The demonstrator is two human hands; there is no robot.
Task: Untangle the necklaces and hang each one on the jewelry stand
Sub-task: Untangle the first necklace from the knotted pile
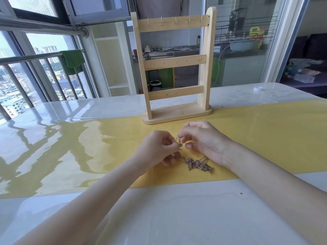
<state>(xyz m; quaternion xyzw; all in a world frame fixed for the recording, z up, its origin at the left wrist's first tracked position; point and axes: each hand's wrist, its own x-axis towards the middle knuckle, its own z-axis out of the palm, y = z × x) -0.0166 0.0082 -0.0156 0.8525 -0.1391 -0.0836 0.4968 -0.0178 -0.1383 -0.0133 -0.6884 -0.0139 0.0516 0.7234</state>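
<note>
Tangled necklaces (198, 163), gold chain clump, lie on the yellow runner (265, 138) near the table (177, 218) front, one strand lifted up between both hands. Left hand (159, 147) pinches the chain with curled fingers; right hand (203, 140) pinches the upper end just beside it, hands nearly touching. Wooden jewelry stand (174, 68) stands upright just behind the hands, base partly on the runner, hooks bare. White cap (258, 88) sits far right on the table. Green towel (73, 61) hangs on the balcony rail.

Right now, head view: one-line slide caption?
Both hands, left hand and right hand, pinch tangled necklaces over the yellow runner; wooden jewelry stand hooks empty.
</note>
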